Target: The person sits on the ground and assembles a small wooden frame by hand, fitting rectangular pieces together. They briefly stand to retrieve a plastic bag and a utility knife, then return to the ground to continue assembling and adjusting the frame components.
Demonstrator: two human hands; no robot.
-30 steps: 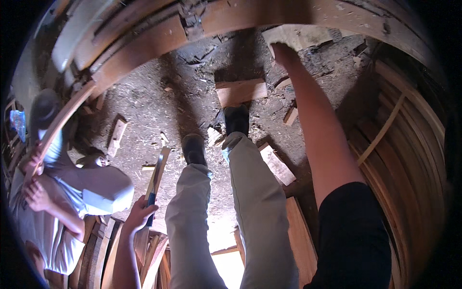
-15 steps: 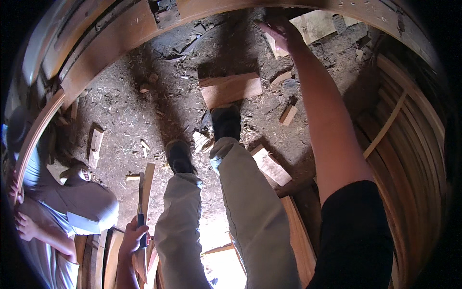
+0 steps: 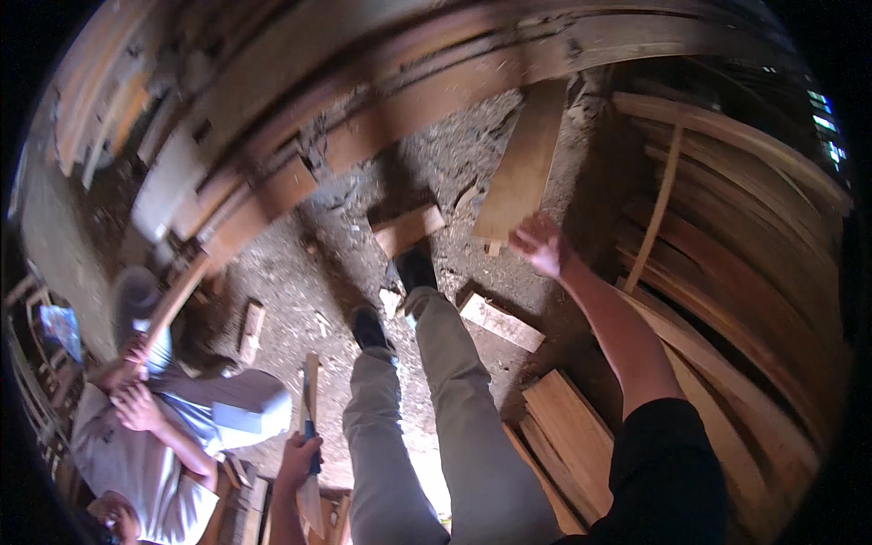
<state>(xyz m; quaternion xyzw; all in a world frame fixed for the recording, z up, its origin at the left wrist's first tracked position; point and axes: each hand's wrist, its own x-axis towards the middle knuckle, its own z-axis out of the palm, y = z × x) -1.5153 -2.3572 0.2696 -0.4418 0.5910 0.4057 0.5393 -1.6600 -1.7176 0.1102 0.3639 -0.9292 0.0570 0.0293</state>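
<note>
- Head view, compared with half a second back: the scene has swung. The curved timber ribs (image 3: 381, 118) now fill the upper left and top of the frame, and the dirt floor (image 3: 300, 272) has slid toward the centre.
- My right hand (image 3: 538, 243) was high at the top edge, near a plank; it now sits right of centre, lower in the frame, arm reaching up from the lower right.
- Right hand's fingers are curled loosely and hold nothing. It hangs just below the lower end of a long flat plank (image 3: 522, 168) lying on the dirt; whether it touches, I cannot tell, since the hand is blurred.
- My left hand (image 3: 298, 459) is at lower centre-left, as before, fingers wrapped round a blue-handled tool (image 3: 312, 436) with a pale wooden blade or shaft pointing upward.
- Plank looks pale, straight-edged and bare, running from upper right of centre down toward my hand.
- Both shoes (image 3: 391, 300) stand on the dirt at centre, with a short wooden block (image 3: 409, 229) just above them.
- Another person (image 3: 136, 436) crouches at lower left, more in view now than earlier.
- Stacked boards (image 3: 563, 427) lie at lower right, beside my leg.
</note>
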